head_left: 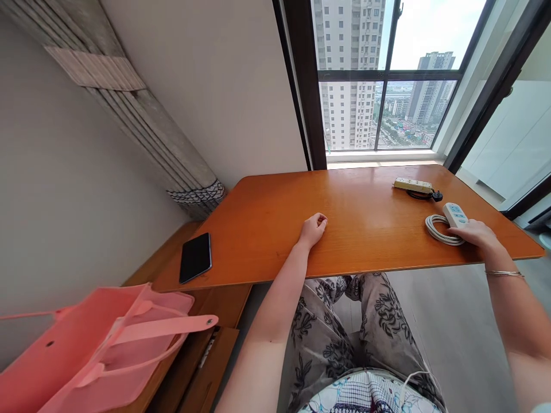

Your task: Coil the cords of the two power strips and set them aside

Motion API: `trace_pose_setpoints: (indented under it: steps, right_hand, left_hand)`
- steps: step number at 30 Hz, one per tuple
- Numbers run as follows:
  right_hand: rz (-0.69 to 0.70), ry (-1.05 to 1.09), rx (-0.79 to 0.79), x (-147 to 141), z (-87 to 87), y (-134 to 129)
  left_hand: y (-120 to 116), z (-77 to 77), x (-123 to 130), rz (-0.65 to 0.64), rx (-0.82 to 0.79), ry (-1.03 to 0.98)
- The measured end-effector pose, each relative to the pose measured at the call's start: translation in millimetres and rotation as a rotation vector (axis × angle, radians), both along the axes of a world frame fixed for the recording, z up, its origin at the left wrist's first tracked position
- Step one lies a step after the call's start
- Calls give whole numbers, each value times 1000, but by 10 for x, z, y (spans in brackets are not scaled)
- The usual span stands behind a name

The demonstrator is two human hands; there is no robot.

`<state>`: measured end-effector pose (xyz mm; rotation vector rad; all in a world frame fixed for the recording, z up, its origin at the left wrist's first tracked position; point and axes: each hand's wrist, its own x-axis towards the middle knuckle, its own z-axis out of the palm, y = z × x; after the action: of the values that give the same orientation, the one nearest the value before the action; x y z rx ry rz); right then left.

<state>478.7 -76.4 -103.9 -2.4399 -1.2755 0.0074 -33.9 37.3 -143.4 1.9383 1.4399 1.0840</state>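
**White power strip (455, 215) at the right hand (476, 233), towards the table's (258, 229) right end**

From where I stand, the white power strip lies near the front edge of the table, towards its right end. It sits just ahead and to the left of the right hand, its long axis running mostly front to back, the far end leaning a little left. The pale cord (447, 239) is coiled beside its near end, on the left. The right hand is plainly the nearer one: its fingers rest over the coil and against the strip, though I can't tell whether they grip or only touch. A bangle (504, 273) circles that wrist.

Further back on the table, still right of its middle, lies a yellowish power strip (412, 184), stretched roughly left to right, with a black cord (416, 195) and plug (437, 196) at its near side.

The left hand (313, 230) rests around the table's middle, loosely curled, with nothing showing in it. A dark phone (195, 258) lies at the table's left end, and a pink bag (69, 344) stands off that end.

I count two power strips, two cords, one visible plug, one phone, one bag and one bangle.
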Motion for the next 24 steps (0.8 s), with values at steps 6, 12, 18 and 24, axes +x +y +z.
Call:
trace_pose_setpoints:
  steps: [6, 12, 18, 24]
  right_hand:
    - [-71, 36, -127, -201, 163, -64]
    - [69, 111, 116, -558, 216, -7]
    - [288, 144, 344, -1325, 422, 222]
    - [523, 433, 459, -2176, 452, 456]
  left_hand:
    - [2, -3, 8, 1, 6, -8]
    - [-31, 31, 35, -9, 14, -34]
    - [-93, 77, 78, -74, -32, -121]
    - [-141, 88, 109, -188, -24, -194]
